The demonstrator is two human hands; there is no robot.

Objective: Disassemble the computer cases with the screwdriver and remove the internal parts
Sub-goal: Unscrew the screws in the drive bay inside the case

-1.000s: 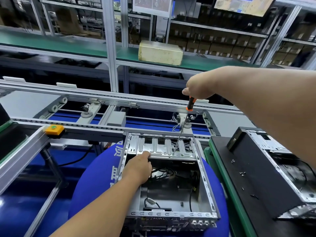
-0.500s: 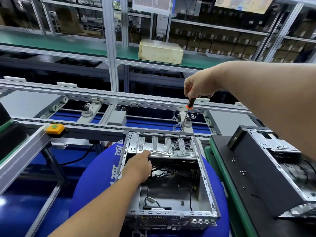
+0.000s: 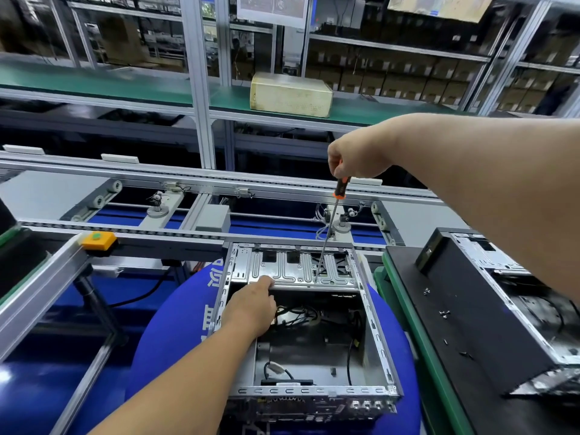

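An open metal computer case (image 3: 379, 346) lies on a round blue cushion (image 3: 163, 340) in front of me. A ribbed drive cage (image 3: 292, 268) spans its far end; loose black cables (image 3: 298, 315) lie inside. My right hand (image 3: 354, 157) grips the top of an orange-and-black screwdriver (image 3: 340, 188), held nearly upright. Its long shaft reaches down to the cage's right part, tip at the metal. My left hand (image 3: 251, 306) holds the near edge of the cage, fingers curled over it.
A second opened case (image 3: 489, 309) lies on a black mat (image 3: 417, 315) to the right, with small loose screws (image 3: 444, 313) on it. A roller conveyor (image 3: 188, 183) crosses behind. An orange button box (image 3: 98, 240) sits on the left rail. A yellowish box (image 3: 290, 94) stands on the green shelf.
My right hand and the screwdriver handle have shifted slightly left, so the shaft now stands a little more upright. The left hand stays on the cage edge.
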